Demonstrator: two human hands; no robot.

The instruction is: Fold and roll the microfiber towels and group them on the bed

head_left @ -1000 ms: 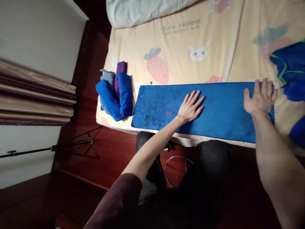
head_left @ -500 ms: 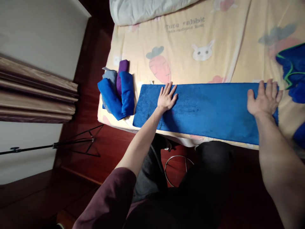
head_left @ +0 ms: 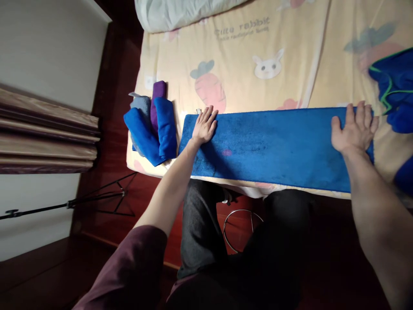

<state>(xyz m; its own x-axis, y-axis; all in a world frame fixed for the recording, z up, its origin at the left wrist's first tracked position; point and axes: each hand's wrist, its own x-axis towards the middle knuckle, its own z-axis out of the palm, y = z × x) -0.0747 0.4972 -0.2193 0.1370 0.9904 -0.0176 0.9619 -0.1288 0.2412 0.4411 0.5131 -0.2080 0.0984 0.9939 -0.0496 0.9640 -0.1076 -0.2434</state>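
Note:
A long blue towel [head_left: 271, 146] lies flat along the near edge of the bed. My left hand [head_left: 205, 125] rests on its left part, fingers spread and holding nothing. On the towel's right end lies my right hand [head_left: 354, 128], palm down with the fingers apart. Left of the towel sit several rolled cloths: a blue roll [head_left: 166, 129], another blue roll [head_left: 142, 135], a purple roll [head_left: 159, 91] and a grey one [head_left: 141, 103].
The bed sheet [head_left: 238, 64] has carrot and rabbit prints. A pale quilt [head_left: 187, 13] lies at the far edge. Crumpled blue cloth with green trim [head_left: 395, 82] is at the right. A black tripod [head_left: 109, 196] stands on the floor at the left, near a curtain [head_left: 48, 133].
My left hand has slid left along the towel, closer to its left end. My right hand remains on the right end. The view has shifted slightly.

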